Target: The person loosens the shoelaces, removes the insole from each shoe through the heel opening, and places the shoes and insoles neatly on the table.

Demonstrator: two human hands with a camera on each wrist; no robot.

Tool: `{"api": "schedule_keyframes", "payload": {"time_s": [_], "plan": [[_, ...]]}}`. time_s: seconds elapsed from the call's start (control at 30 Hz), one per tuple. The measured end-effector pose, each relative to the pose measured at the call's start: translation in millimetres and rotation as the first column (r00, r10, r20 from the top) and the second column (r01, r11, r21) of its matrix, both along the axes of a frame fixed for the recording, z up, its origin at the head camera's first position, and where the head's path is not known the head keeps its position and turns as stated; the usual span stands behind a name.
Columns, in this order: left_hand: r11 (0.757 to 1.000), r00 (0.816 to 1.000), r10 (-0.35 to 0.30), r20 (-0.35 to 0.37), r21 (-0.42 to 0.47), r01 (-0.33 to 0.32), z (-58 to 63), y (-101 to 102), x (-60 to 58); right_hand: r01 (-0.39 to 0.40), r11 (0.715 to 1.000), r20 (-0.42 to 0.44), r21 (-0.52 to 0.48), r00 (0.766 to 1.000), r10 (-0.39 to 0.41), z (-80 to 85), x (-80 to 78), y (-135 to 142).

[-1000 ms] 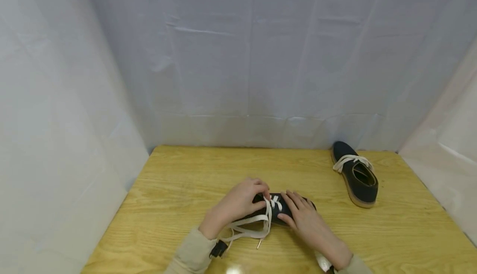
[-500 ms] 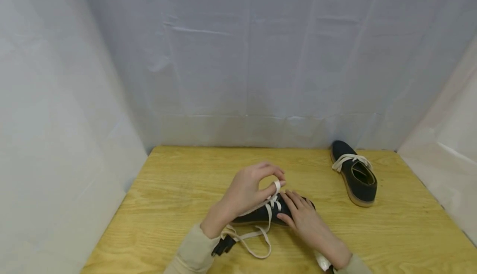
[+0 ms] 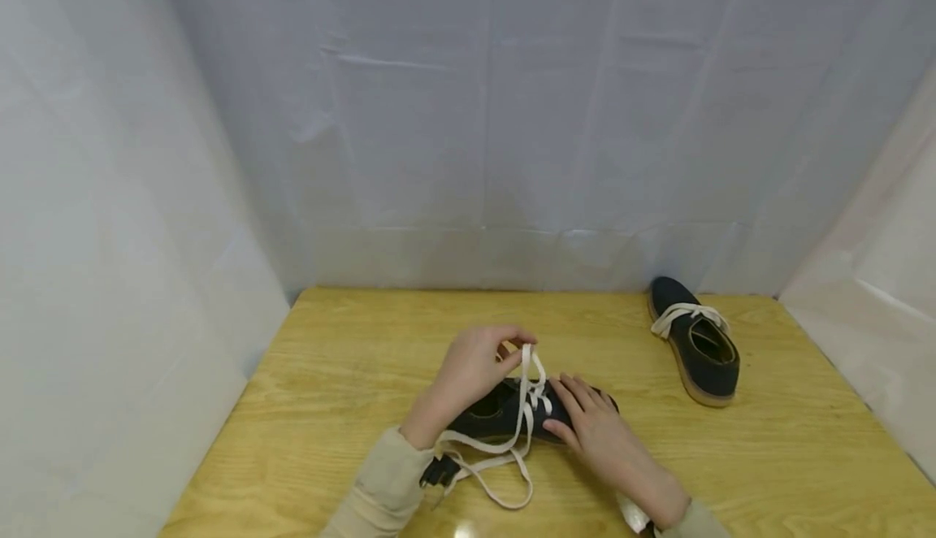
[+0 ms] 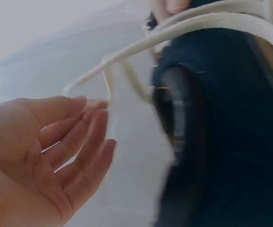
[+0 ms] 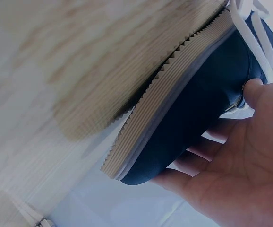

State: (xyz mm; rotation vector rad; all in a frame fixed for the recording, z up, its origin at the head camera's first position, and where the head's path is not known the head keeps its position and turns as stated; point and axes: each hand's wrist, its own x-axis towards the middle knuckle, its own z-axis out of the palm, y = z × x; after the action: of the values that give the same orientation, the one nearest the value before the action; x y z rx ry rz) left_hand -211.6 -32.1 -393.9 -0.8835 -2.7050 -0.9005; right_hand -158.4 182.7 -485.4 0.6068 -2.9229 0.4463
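Observation:
A dark navy shoe (image 3: 504, 416) with white laces lies on the table, its toe to the right. My left hand (image 3: 471, 371) is raised over its opening and pinches a white shoelace (image 3: 526, 375) between thumb and fingertips. In the left wrist view, the shoelace (image 4: 141, 45) runs from the fingertips across the shoe (image 4: 240, 118). My right hand (image 3: 603, 432) rests on the toe part, fingers laid across its top and thumb on the near side. The right wrist view shows the thumb of the right hand (image 5: 240, 156) touching the upper near the laces.
A matching navy shoe (image 3: 712, 371) with its laces tied stands at the back right of the wooden table (image 3: 351, 359). A loose lace end (image 3: 512, 505) lies in a loop in front of the near shoe. Grey-white sheeting (image 3: 409, 156) encloses the back and sides.
My left hand has risen from the lacing, pulling the shoelace up, then shifted slightly left. A lace loop has dropped onto the table in front. The right hand has stayed on the toe.

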Motion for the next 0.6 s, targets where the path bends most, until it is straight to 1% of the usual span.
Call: {"api": "schedule_keyframes", "payload": {"time_s": [0.07, 0.17, 0.23, 0.3, 0.4, 0.47, 0.53, 0.6], "plan": [[0.999, 1.000, -0.012, 0.014, -0.044, 0.012, -8.1, -1, -1.9, 0.001, 1.000, -0.005, -0.001, 1.000, -0.001, -0.5, 0.5, 0], [0.994, 0.999, -0.018, 0.047, -0.105, 0.023, -15.9, -2, -2.3, 0.002, 1.000, 0.000, 0.001, 1.000, -0.002, -0.6, 0.5, 0], [0.991, 0.997, -0.008, 0.070, -0.131, 0.017, -18.2, -4, -0.5, 0.003, 1.000, 0.008, 0.005, 1.000, -0.003, -0.2, 0.4, 0], [0.992, 0.997, 0.014, 0.081, -0.123, -0.004, -18.2, -5, 2.9, 0.003, 1.000, 0.014, 0.006, 1.000, -0.003, 0.1, 0.4, 0], [0.993, 0.996, 0.052, 0.065, -0.107, -0.045, -16.2, -8, 10.3, 0.001, 1.000, 0.015, 0.006, 1.000, -0.001, 0.2, 0.4, 0], [0.993, 0.997, 0.060, 0.040, -0.105, -0.056, -15.3, -10, 15.9, -0.001, 1.000, 0.012, 0.003, 1.000, 0.001, 0.2, 0.5, 1], [0.991, 0.998, 0.059, 0.020, -0.120, -0.056, -17.0, -12, 21.5, 0.000, 1.000, 0.009, 0.001, 1.000, 0.000, 0.1, 0.6, 1], [0.986, 0.998, 0.059, 0.001, -0.155, -0.058, -20.4, -13, 26.4, 0.003, 1.000, 0.007, -0.001, 1.000, -0.003, 0.1, 0.8, 1]]}}
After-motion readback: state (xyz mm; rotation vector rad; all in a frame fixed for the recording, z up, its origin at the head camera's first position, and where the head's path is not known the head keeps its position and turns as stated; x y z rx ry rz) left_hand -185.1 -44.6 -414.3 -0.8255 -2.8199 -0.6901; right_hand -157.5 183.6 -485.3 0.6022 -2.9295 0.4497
